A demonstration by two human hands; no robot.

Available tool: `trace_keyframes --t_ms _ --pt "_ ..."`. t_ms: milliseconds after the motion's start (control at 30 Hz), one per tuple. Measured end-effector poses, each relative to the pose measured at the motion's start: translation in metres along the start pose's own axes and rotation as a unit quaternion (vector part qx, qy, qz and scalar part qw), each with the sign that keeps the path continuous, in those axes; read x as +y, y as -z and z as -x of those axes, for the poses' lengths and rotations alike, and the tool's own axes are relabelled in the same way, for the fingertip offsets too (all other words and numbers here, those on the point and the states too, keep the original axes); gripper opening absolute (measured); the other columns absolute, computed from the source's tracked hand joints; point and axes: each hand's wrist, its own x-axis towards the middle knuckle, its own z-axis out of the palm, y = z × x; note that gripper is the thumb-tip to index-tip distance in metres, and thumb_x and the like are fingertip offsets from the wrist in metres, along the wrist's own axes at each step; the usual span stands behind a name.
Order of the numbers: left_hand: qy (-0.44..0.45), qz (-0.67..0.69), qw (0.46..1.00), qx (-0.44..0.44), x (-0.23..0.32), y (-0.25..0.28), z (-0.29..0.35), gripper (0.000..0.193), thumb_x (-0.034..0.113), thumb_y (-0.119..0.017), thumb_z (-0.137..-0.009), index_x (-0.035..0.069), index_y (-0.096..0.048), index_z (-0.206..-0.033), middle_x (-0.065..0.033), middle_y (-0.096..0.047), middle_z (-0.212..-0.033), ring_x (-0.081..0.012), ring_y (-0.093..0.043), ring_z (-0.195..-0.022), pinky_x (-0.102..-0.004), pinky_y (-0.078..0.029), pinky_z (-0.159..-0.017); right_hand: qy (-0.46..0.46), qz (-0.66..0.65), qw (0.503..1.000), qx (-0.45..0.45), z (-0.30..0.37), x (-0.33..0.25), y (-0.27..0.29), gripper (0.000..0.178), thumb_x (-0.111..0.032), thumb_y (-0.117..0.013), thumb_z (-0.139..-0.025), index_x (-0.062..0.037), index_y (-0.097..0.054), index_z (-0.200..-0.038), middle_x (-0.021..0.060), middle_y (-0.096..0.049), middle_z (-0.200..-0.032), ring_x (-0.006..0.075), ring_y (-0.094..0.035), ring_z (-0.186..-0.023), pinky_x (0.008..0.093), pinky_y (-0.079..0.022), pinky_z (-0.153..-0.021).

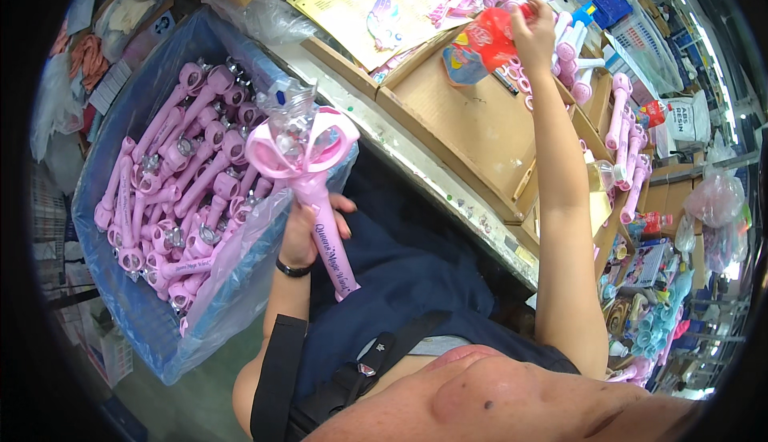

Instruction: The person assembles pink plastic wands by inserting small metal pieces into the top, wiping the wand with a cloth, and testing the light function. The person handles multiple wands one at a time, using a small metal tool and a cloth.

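Observation:
A pink toy wand [326, 234] stands tilted in my left hand [300, 232], whose fingers are around the upper part of its handle. Its flower-shaped head carries clear plastic and a small blue piece at the top. My right hand [534, 32] is stretched out over the worktable and grips the top of a red and blue printed packet [490, 40]. The packet hangs above the far part of a shallow cardboard tray [448, 114]. What exactly is in the packet cannot be made out.
On my left stands a big bin lined with blue plastic [280, 258], heaped with pink wands [192, 178]. Yellow printed sheets [344, 10] lie at the back of the table. More pink and white wand parts [568, 50] lie beyond my right hand.

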Motion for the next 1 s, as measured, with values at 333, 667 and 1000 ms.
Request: trace_keyframes --t_ms 333,667,1000 --pt "-0.077 -0.036 0.990 0.117 0.015 -0.014 0.001 0.042 0.019 -0.059 -0.090 0.004 -0.039 -0.123 -0.0092 -0.056 -0.083 -0.0138 -0.057 -0.063 -0.0269 -0.049 -0.056 -0.447 -0.572 0.686 0.040 0.079 0.071 0.051 0.040 -0.017 -0.045 -0.090 0.0028 -0.045 -0.126 0.0209 -0.051 -0.123 0.0284 -0.059 -0.104 0.0394 -0.051 -0.089" --pt "-0.124 0.147 0.960 0.204 0.067 -0.019 -0.058 0.033 0.030 -0.055 -0.093 0.007 -0.047 -0.116 -0.0059 -0.054 -0.082 -0.0137 -0.054 -0.065 -0.0269 -0.049 -0.058 -0.361 -0.509 0.780 0.051 0.054 0.025 0.053 0.042 -0.016 -0.043 -0.089 0.0062 -0.043 -0.125 0.0217 -0.050 -0.125 0.0318 -0.053 -0.113 0.0446 -0.048 -0.094" --pt "-0.119 0.073 0.960 0.242 0.054 -0.044 -0.057 0.030 0.019 -0.062 -0.088 0.007 -0.045 -0.110 -0.0051 -0.054 -0.086 -0.0121 -0.057 -0.070 -0.0265 -0.051 -0.059 0.091 0.021 0.995 0.024 0.013 -0.013 -0.028 0.047 -0.029 -0.062 -0.085 0.0033 -0.049 -0.117 0.0164 -0.059 -0.100 0.0299 -0.052 -0.101 0.0388 -0.041 -0.091"
